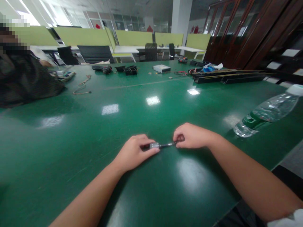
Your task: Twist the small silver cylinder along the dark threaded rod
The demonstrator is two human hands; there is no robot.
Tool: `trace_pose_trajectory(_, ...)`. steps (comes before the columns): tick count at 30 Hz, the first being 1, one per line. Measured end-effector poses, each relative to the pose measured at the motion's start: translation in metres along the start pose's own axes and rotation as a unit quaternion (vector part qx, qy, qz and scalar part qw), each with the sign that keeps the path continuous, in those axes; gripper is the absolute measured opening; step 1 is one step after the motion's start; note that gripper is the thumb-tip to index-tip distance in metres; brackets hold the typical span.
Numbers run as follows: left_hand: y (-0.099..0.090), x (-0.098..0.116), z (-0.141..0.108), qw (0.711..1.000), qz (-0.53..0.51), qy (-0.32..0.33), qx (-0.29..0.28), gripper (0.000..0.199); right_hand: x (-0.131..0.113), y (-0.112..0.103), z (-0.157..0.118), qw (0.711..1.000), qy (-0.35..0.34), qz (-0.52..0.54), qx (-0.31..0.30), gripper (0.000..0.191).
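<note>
Low over the green table, my left hand is closed, thumb and fingers gripping the grey cylindrical handle of a small screwdriver-like tool. Its thin dark shaft points right and ends in a silver tip. At that tip, my right hand is closed in a pinch on a small dark piece. Fingers mostly cover this piece, so its kind is unclear. The tip appears to meet the piece, though I cannot tell whether they are joined.
A clear water bottle with a green label stands at the right. Toward the far edge lie a cable, black parts, a white box and long dark strips. Another person in dark clothing is at the far left.
</note>
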State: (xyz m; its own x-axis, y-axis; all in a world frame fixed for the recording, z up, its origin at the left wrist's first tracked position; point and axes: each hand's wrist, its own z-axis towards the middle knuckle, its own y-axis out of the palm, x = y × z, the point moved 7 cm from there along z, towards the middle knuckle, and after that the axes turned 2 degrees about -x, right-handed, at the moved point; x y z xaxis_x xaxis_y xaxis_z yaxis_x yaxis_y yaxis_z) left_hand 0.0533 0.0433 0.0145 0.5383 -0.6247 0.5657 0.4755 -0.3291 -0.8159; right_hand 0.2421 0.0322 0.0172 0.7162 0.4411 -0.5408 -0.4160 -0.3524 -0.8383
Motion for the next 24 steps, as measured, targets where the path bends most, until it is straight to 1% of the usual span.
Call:
trace_pose_trajectory(4,-0.001,0.0,-0.001,1.0,-0.003,0.003,0.006,0.029,0.003,-0.004,-0.003,1.0,0.015,0.002,-0.004,0.011)
trace_pose_trajectory(7,-0.001,0.0,-0.001,1.0,-0.001,0.004,0.007,0.03,0.002,-0.002,-0.002,1.0,0.01,0.015,-0.01,0.012)
trace_pose_trajectory(12,0.001,0.0,0.0,1.0,0.0,0.003,0.004,0.029,-0.003,0.002,0.001,1.0,-0.001,0.021,0.0,0.013)
trace_pose_trajectory(16,0.001,0.0,0.001,1.0,-0.006,0.008,0.005,0.028,-0.012,0.01,0.007,0.999,-0.031,0.023,0.023,0.011)
trace_pose_trajectory(21,0.002,0.001,0.002,1.0,-0.003,0.016,0.005,0.027,-0.024,0.022,0.016,0.993,-0.07,0.042,0.082,0.015)
trace_pose_trajectory(24,0.003,0.001,0.002,1.0,0.003,0.018,0.008,0.025,-0.023,0.026,0.018,0.991,-0.066,0.074,0.085,0.02)
